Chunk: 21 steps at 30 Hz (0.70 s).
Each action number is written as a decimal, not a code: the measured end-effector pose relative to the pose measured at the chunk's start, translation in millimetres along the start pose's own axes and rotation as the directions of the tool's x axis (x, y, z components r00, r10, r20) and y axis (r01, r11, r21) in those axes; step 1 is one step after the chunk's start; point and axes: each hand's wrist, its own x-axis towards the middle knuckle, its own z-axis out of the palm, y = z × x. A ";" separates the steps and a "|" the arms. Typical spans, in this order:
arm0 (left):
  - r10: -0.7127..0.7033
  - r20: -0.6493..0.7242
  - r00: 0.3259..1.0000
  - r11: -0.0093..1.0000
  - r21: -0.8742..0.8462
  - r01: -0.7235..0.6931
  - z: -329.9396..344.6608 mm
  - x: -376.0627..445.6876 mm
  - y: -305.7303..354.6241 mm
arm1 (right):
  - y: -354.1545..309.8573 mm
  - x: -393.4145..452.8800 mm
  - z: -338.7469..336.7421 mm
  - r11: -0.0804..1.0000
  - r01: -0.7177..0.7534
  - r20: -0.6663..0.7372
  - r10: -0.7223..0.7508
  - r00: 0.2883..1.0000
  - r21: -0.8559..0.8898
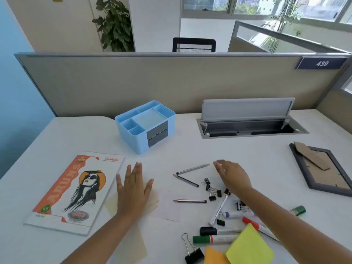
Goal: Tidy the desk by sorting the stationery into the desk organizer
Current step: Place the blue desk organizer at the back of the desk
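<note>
A light blue desk organizer point(133, 138) with several top compartments and two grey drawers stands at the back centre of the white desk. My left hand point(133, 189) lies flat, fingers spread, on pale paper sheets point(152, 202). My right hand point(232, 173) hovers open, palm down, just right of a grey pen point(192, 168). Two pencils point(185, 180) point(189, 201) lie nearby. Small black binder clips point(212, 192), markers point(215, 239), a red marker point(257, 226), a tube point(219, 208) and sticky notes point(249, 246) are scattered under my right forearm.
An orange and white drawing pad point(74, 191) lies at the left. A dark picture frame point(323, 168) lies face down at the right. An open cable tray point(251, 128) sits at the back right. A large binder clip point(192, 252) lies at the front. A beige partition point(171, 82) bounds the far edge.
</note>
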 end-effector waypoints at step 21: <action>-0.395 0.043 0.917 0.503 -0.825 0.256 34.0 102.2 -13.2 | -117.1 186.2 54.1 0.616 -0.105 0.134 -0.001 0.991 0.780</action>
